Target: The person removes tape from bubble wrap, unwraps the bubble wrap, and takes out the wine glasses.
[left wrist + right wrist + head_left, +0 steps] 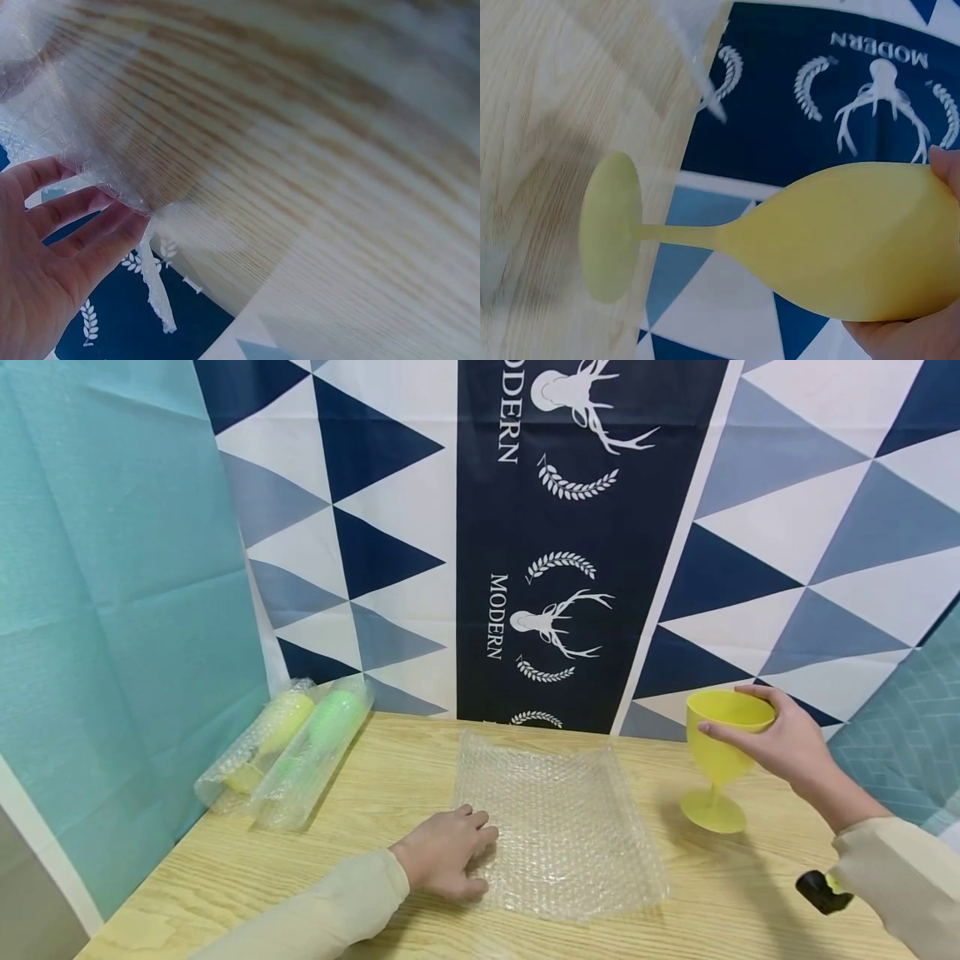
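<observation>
head view: the right hand (pixel 791 743) grasps the yellow goblet (pixel 720 756) above the bench (pixel 401 777), near its back right corner; the left hand (pixel 446 853), fingers loose, touches the left edge of the bubble wrap (pixel 558 831).

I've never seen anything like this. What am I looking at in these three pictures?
There's no machine here, only a person's bare left hand and right hand. The wide picture comes from a camera worn on the head, looking forward and down; the other two come from cameras worn on each wrist. On the wood-grain table lies a bubble-wrap sheet. Farther left are a yellow bundle and a green bundle, both in similar plastic. The left hand touches the sheet's left edge; the right holds a yellow goblet by its bowl.
</observation>
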Available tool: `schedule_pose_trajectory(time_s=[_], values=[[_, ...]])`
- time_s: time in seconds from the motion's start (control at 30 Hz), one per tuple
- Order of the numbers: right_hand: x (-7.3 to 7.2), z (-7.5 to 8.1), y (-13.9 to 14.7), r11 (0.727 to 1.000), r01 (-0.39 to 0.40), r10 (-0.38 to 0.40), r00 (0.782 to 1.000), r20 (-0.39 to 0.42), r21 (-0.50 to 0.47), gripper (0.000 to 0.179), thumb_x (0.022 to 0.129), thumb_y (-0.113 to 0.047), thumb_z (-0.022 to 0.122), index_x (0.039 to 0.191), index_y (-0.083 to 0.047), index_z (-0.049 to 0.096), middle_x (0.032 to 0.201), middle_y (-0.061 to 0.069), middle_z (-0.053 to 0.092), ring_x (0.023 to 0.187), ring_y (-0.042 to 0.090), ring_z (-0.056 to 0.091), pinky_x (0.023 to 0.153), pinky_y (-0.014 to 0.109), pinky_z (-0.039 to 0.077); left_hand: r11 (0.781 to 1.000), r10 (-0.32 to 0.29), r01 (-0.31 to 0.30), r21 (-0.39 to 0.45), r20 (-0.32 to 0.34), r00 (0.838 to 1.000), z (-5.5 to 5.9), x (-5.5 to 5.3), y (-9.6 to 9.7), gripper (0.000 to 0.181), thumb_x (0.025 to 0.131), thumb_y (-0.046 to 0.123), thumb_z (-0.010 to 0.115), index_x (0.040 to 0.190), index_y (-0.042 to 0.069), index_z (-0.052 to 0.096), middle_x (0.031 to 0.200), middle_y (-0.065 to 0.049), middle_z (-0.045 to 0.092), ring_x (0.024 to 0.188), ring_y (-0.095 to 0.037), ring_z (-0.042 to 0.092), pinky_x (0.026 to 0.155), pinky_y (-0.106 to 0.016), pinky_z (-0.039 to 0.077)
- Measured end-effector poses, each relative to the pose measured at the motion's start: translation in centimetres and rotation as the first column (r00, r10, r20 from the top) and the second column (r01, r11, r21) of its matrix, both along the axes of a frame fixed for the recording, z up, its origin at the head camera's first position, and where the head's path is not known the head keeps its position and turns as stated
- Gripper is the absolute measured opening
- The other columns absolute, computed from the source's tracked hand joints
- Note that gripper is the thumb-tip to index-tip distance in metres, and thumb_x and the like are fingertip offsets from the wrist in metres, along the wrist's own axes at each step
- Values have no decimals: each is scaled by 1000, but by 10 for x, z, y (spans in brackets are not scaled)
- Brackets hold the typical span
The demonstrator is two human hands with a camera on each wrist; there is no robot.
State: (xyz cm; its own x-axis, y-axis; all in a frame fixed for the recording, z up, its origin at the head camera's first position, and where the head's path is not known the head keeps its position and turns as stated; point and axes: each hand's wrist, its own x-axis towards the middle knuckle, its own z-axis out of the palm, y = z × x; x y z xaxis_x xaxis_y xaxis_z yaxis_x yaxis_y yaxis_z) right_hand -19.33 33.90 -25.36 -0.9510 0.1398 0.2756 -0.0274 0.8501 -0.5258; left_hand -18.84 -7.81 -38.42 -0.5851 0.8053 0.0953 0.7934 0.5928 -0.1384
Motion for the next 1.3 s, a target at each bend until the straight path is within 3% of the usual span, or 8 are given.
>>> schedule_pose_trajectory(time_s=[0.1, 0.3, 0.43, 0.6, 0.87, 1.3], values=[[-8, -1, 6, 1000, 23, -23, 1000, -13, -5, 95, 82, -52, 69, 146, 4, 27, 120, 29, 48, 93, 34, 54, 57, 23, 45, 1000, 5, -5, -7, -7, 1000, 4, 0, 0, 45, 77, 52, 63, 108, 20, 57, 97, 7, 57, 80, -8, 49, 67, -21, 45], [-24, 2, 15, 996, 65, -67, 997, -35, -54, 94, 83, -53, 67, 146, 4, 28, 126, 31, 45, 97, 37, 51, 57, 20, 43, 1000, 19, -19, -5, -9, 1000, 10, 0, -1, 46, 77, 53, 63, 108, 20, 57, 98, 7, 57, 81, -9, 50, 70, -21, 47], [-38, -1, 17, 990, 76, -80, 996, -30, -121, 94, 83, -54, 66, 147, 3, 26, 133, 32, 41, 100, 37, 50, 55, 17, 44, 1000, 21, -21, 18, -14, 1000, 7, 1, -5, 44, 77, 53, 63, 106, 20, 57, 98, 6, 57, 82, -10, 51, 70, -23, 48], [-45, -18, 30, 980, 112, -115, 993, -5, -167, 95, 84, -54, 64, 148, 4, 24, 136, 34, 37, 103, 39, 48, 55, 16, 42, 999, -18, 19, 33, -6, 1000, 1, 3, -3, 40, 75, 52, 63, 100, 21, 55, 88, 9, 50, 74, -6, 42, 62, -18, 38], [-57, -39, 46, 965, 158, -156, 987, 24, -207, 100, 84, -58, 62, 149, 5, 19, 138, 35, 35, 109, 44, 45, 64, 24, 40, 1000, -16, 16, 18, 19, 1000, -2, 7, 2, 44, 76, 53, 63, 105, 21, 56, 92, 9, 53, 76, -5, 43, 59, -17, 37], [-71, -44, 57, 960, 199, -201, 980, 11, -195, 102, 83, -61, 60, 148, 6, 20, 140, 35, 33, 111, 46, 42, 73, 39, 44, 999, -23, 23, 27, 3, 1000, 2, 8, 1, 42, 75, 53, 62, 103, 22, 55, 87, 11, 48, 72, -4, 39, 57, -15, 31]])
